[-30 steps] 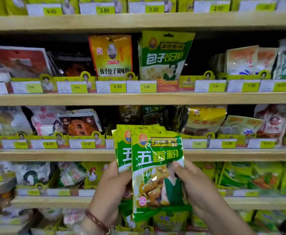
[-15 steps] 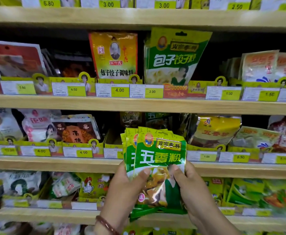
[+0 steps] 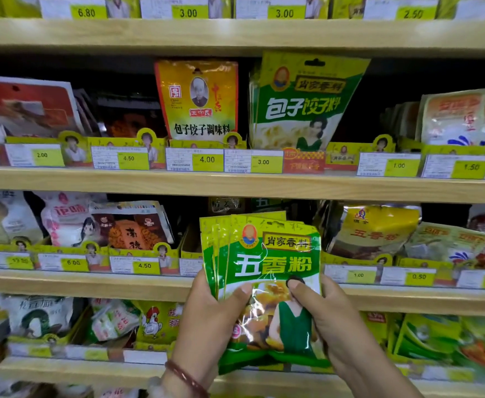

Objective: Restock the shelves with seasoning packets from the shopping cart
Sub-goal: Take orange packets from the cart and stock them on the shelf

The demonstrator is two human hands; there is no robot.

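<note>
A stack of several green seasoning packets (image 3: 267, 254) with white lettering is held upright in front of the third shelf (image 3: 92, 282). My left hand (image 3: 207, 320) grips the stack's left side, thumb on the front packet. My right hand (image 3: 333, 317) pinches the right side, thumb on the front. The packets' tops reach into a dark gap (image 3: 235, 208) on that shelf between brown packets on the left and yellow packets on the right. The shopping cart is out of view.
Wooden shelves carry rows of seasoning bags behind yellow price tags. An orange packet (image 3: 198, 99) and a large green packet (image 3: 301, 101) stand on the shelf above. Brown packets (image 3: 132, 225) and yellow packets (image 3: 373, 228) flank the gap. More green bags (image 3: 436, 337) fill the lower right shelf.
Both hands have raised the green stack and moved it closer to the third shelf's gap. The shelves appear nearer and the packets are bunched more tightly.
</note>
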